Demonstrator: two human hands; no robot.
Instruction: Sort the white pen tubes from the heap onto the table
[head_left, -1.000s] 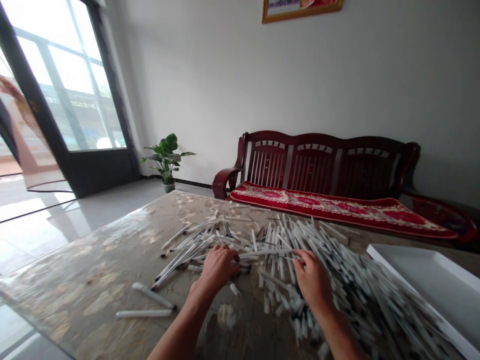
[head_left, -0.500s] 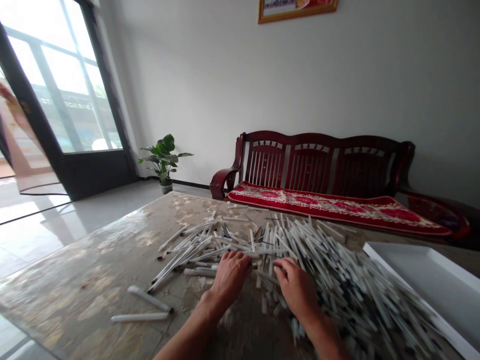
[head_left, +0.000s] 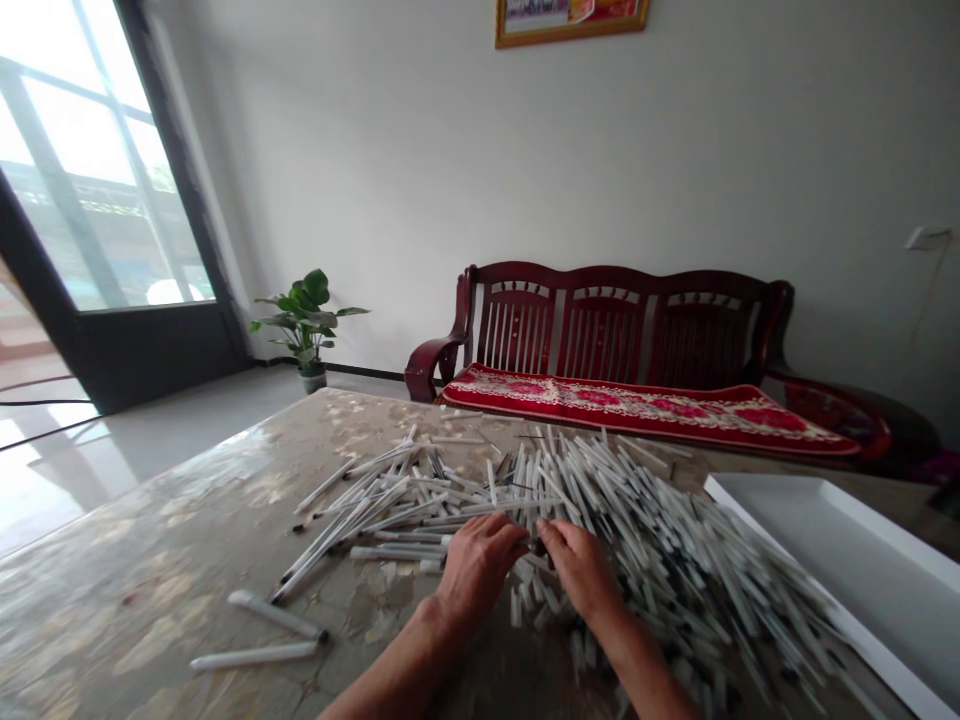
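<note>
My left hand (head_left: pixel 484 560) and my right hand (head_left: pixel 583 572) meet over the table, fingertips pinched close together. Something small and dark shows between them, too blurred and covered to name. To the right spreads a big heap of whitish pens (head_left: pixel 675 540), several with dark ends. Just beyond my left hand lies a looser group of pens (head_left: pixel 375 510) with black tips. Short clear pieces like pen caps (head_left: pixel 529 600) are scattered beneath and between my hands. Two thicker white pens (head_left: pixel 259 655) lie apart at the left.
A shallow white tray (head_left: pixel 847 540) stands right of the heap. Everything rests on a brown patterned tabletop (head_left: pixel 172 560). Behind it are a dark red wooden bench (head_left: pixel 600 330) with a red floral cover, a potted plant (head_left: pixel 306 320) and a glazed door (head_left: pixel 150 350).
My hands have come together, their fingertips now nearly touching with a dark bit between them. The view has turned slightly to the right.
</note>
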